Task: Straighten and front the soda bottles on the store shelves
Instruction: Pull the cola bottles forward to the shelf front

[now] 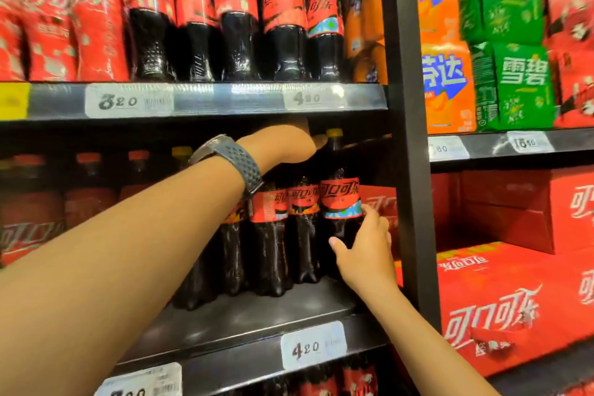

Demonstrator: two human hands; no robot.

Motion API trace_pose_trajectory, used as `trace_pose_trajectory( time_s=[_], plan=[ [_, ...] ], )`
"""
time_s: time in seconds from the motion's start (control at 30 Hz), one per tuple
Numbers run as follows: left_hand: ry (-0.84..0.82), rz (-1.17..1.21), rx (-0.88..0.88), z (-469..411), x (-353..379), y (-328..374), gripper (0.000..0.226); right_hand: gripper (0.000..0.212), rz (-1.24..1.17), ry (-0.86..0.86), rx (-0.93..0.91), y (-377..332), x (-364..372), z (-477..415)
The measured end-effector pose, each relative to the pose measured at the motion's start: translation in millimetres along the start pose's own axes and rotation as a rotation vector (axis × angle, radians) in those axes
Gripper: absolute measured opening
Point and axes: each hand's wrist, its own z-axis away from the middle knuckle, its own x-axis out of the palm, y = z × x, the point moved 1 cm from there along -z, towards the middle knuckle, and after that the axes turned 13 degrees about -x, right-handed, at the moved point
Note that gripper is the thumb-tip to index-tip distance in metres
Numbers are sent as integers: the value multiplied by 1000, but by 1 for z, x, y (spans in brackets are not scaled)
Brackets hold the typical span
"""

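Note:
Dark cola bottles with red labels stand on the middle shelf [250, 315]. My right hand [363, 244] grips the lower body of the rightmost bottle [340, 199], which has a yellow cap and a blue-green band under its label. My left hand [283, 145], with a grey watch on the wrist, reaches in over the bottle tops just under the upper shelf; its fingers are hidden there, near that bottle's neck. Two more bottles [302, 228] stand close on its left. On the upper shelf [205, 101] is a row of similar cola bottles [283, 29].
A black upright post [408, 138] bounds the bay on the right. Beyond it are red cola cartons [501, 299], and orange and green soda packs [508, 42] above. Price tags read 4.20 [313, 346] and 3.20. The front strip of the middle shelf shows bare black surface.

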Motion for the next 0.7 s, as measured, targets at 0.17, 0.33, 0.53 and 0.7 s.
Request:
trace_pose_trajectory(
  time_s=[0.17, 0.33, 0.53, 0.7],
  plan=[
    [111, -104, -30, -9, 17, 3, 51, 76, -89, -64, 51, 5, 5, -1],
    [176, -56, -39, -13, 20, -9, 34, 77, -145, -114, 70, 8, 9, -1],
    [128, -3, -12, -6, 13, -11, 29, 76, -142, -127, 87, 8, 11, -3],
    [77, 74, -9, 1, 8, -7, 31, 76, -117, -100, 63, 8, 8, 4]
  ],
)
